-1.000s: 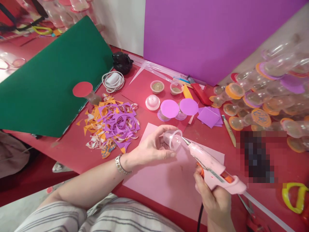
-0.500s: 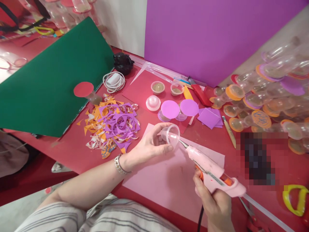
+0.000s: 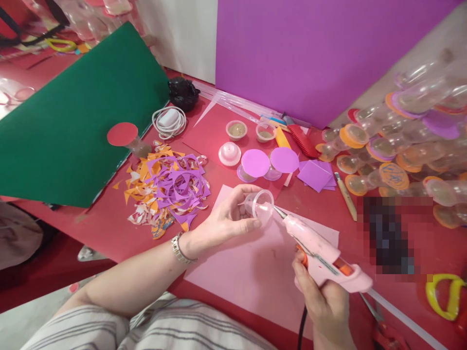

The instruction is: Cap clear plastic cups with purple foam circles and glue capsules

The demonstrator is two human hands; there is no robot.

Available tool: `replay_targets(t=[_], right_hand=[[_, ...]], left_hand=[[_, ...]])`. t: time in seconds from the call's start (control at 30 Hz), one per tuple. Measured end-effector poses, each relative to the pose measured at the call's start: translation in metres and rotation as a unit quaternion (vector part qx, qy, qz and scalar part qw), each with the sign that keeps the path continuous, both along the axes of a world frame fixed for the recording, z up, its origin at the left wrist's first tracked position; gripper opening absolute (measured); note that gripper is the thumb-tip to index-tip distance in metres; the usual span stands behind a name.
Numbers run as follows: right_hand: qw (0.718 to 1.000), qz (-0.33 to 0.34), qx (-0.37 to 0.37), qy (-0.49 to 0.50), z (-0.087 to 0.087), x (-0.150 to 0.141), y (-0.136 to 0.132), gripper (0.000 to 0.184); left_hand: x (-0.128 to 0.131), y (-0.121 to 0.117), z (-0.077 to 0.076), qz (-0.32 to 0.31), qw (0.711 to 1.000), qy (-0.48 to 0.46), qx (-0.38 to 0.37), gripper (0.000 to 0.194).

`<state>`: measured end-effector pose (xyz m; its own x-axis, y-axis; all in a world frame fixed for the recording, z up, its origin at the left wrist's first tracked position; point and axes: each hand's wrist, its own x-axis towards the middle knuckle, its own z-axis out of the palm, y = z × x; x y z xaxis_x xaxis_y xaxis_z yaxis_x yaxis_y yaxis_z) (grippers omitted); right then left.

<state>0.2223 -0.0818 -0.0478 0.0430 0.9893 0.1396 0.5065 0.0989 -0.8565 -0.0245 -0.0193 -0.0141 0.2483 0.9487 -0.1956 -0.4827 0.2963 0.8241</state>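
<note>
My left hand (image 3: 226, 221) grips a small clear plastic cup (image 3: 260, 206), tilted with its rim toward the right. A pink glue gun (image 3: 321, 253) is held in my right hand (image 3: 323, 301), a finger on its orange trigger, and its metal tip touches the cup's rim. Both hands hover over a pink sheet (image 3: 255, 272) on the red table (image 3: 109, 233). Two purple paper discs (image 3: 270, 161) lie on clear cups just beyond.
A heap of purple and orange paper scraps (image 3: 170, 187) lies left of the hands. A green sheet (image 3: 73, 116) and a purple board (image 3: 310, 53) stand behind. Many capped clear cups (image 3: 397, 146) pile up at right; small pots, a white cable coil (image 3: 170, 121), yellow scissors (image 3: 443, 296).
My left hand has turned the cup slightly, and the glue gun tip has shifted along its rim. The view has drifted a little.
</note>
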Motion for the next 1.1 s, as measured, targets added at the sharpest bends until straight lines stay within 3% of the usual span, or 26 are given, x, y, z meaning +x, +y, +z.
replay_targets(t=[0.2, 0.47, 0.63, 0.8, 0.97, 1.1], right_hand=[[0.999, 0.018, 0.047, 0.014, 0.019, -0.021, 0.008, 0.036], [0.998, 0.033, 0.023, 0.04, 0.002, -0.011, 0.0, 0.018], [0.997, 0.035, 0.06, 0.032, 0.008, -0.012, 0.004, 0.018], [0.998, 0.058, 0.016, 0.02, 0.008, -0.007, 0.004, 0.019], [0.999, 0.023, 0.0, 0.031, 0.003, -0.003, 0.001, 0.028], [0.998, 0.033, -0.044, 0.039, 0.0, -0.001, 0.0, 0.029]], left_hand=[[0.0, 0.0, -0.002, -0.012, 1.0, 0.013, 0.009, 0.045], [-0.001, 0.0, -0.005, -0.014, 1.0, 0.013, 0.005, 0.047], [0.001, 0.001, -0.006, -0.004, 1.0, 0.01, 0.01, 0.047], [0.002, 0.002, -0.006, -0.002, 1.0, 0.0, 0.005, 0.049], [0.001, 0.002, -0.004, 0.004, 1.0, 0.016, -0.011, 0.055], [0.0, 0.002, -0.001, 0.01, 1.0, 0.022, -0.011, 0.057]])
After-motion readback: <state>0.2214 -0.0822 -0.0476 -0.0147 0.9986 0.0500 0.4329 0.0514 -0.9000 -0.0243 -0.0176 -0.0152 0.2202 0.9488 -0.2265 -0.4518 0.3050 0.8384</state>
